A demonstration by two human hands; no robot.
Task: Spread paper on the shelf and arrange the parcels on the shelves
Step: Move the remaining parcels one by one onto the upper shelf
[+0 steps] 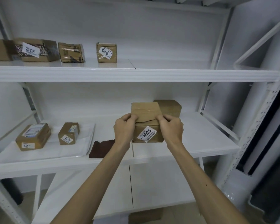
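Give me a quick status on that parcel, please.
Left hand, right hand both grip parcel 4005 at its top. Parcel at middle shelf, label out. Brown parcel close behind, dark cloth at left.

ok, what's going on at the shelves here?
A person grips the parcel labelled 4005 with the left hand and right hand at the middle shelf. A second parcel stands right behind it. Further left, two parcels sit on white paper, with a brown cloth beside it. More parcels line the upper shelf.
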